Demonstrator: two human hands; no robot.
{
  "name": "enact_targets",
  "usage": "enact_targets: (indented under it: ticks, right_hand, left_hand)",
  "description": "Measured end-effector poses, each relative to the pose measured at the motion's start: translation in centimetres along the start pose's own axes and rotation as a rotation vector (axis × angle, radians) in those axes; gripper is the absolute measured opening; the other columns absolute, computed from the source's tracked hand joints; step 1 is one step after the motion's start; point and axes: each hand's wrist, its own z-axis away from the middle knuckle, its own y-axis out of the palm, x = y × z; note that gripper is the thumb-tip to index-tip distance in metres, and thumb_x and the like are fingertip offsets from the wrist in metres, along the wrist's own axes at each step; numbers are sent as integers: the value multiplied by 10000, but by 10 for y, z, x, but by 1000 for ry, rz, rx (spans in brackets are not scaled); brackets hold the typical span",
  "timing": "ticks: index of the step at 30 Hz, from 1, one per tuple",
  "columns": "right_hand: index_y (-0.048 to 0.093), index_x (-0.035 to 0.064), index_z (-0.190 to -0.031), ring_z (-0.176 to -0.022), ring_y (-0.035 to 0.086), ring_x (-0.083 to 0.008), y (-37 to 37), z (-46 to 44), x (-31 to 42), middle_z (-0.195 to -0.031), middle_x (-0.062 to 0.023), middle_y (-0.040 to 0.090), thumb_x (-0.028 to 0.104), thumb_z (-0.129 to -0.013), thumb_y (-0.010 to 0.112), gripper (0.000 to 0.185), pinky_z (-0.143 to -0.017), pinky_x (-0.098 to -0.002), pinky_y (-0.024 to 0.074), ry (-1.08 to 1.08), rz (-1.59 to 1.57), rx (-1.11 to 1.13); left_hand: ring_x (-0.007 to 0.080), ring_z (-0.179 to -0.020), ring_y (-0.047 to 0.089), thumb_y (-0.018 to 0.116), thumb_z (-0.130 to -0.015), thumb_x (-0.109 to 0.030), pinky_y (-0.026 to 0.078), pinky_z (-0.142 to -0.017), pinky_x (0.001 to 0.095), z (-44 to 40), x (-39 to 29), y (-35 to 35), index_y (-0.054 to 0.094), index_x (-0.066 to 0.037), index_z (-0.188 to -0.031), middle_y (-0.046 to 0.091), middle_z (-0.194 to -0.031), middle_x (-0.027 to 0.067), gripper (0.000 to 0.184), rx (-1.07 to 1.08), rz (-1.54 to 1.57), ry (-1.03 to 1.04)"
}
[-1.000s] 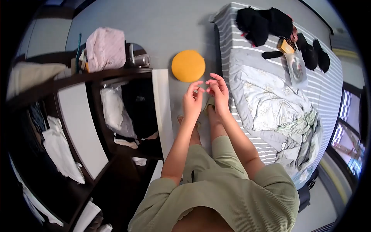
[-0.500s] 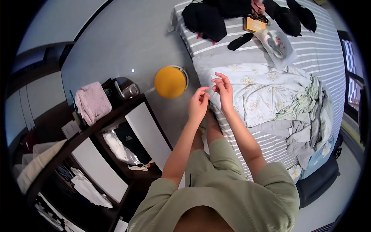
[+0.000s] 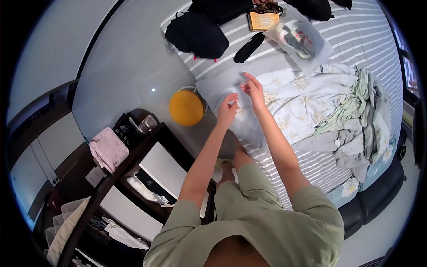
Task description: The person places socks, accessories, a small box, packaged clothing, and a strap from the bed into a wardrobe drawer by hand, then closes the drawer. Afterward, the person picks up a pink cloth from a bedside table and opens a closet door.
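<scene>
Both of my hands are held out in front of me over the near left edge of the bed, a short way apart. My left hand (image 3: 227, 110) has loosely curled fingers with the thumb apart, and I see nothing in it. Slightly higher and to the right, my right hand (image 3: 254, 91) has its fingers spread and bent a little, also with nothing visible in it. Beneath and beside them lies a rumpled white floral quilt (image 3: 293, 104) on the striped bed sheet (image 3: 356, 46). Whether a fingertip touches the quilt I cannot tell.
Further up the bed are a dark bag (image 3: 195, 35), a black pouch (image 3: 249, 47), an orange box (image 3: 264, 21) and a translucent plastic bag (image 3: 302, 42). A yellow stool (image 3: 186, 108) stands on the floor. On the left, a dark shelf unit holds a folded pink cloth (image 3: 109, 149).
My view has shifted forward and toward the bed, so the stool and bed items sit lower or further left. My hands are now over the bed, fingers slightly more extended.
</scene>
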Motion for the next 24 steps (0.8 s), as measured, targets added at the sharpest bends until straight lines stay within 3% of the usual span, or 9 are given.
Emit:
enact_targets:
  ticks: [6, 9, 13, 18, 22, 24]
  right_hand:
    - [492, 91, -1185, -772, 554, -79, -10, -50, -2, -902, -25, 568, 141, -847, 437, 346, -726, -211, 440, -37, 47, 45]
    - [483, 80, -1175, -720, 581, -98, -14, -72, -2, -1007, -39, 548, 124, -844, 467, 334, -641, -194, 456, 31, 47, 59]
    - [480, 107, -1195, -768, 580, -91, -10, -85, 3, -903, -36, 574, 152, -852, 442, 347, -665, -193, 463, 154, -66, 113]
    - [486, 71, -1181, -738, 568, -97, -7, -96, -1, -972, -38, 553, 134, -850, 447, 338, -658, -201, 457, 179, -162, 114]
    - [525, 54, -1142, -789, 517, -76, -4, -73, -5, -980, -23, 548, 113, -854, 427, 309, -697, -201, 428, -19, -49, 104]
    - [538, 47, -1126, -801, 492, -68, 1, -54, 0, -983, -15, 546, 99, -854, 418, 302, -707, -197, 414, -66, -62, 95]
  left_hand:
    - [120, -892, 546, 464, -818, -74, 467, -681, 252, -52, 2, 11, 456, -81, -1168, 476, -1157, 51, 350, -71, 130, -22]
    - [125, -956, 522, 478, -821, -121, 456, -737, 269, -74, -6, 16, 421, -78, -1196, 459, -1175, 48, 382, -93, 171, -38]
    - [139, -999, 502, 504, -827, -191, 435, -805, 304, -98, -7, 18, 372, -74, -1232, 463, -1165, 53, 442, -79, 296, -136]
    - [132, -996, 473, 575, -796, -206, 420, -782, 268, -111, -13, 17, 337, -103, -1262, 462, -1140, 28, 533, -47, 373, -234]
    - [128, -948, 490, 599, -792, -221, 422, -763, 255, -100, -42, 23, 311, -56, -1245, 496, -1074, 49, 562, -54, 424, -175]
    - [126, -892, 531, 588, -806, -198, 442, -726, 247, -105, -38, 21, 401, -46, -1147, 533, -1000, 55, 418, -80, 548, -157]
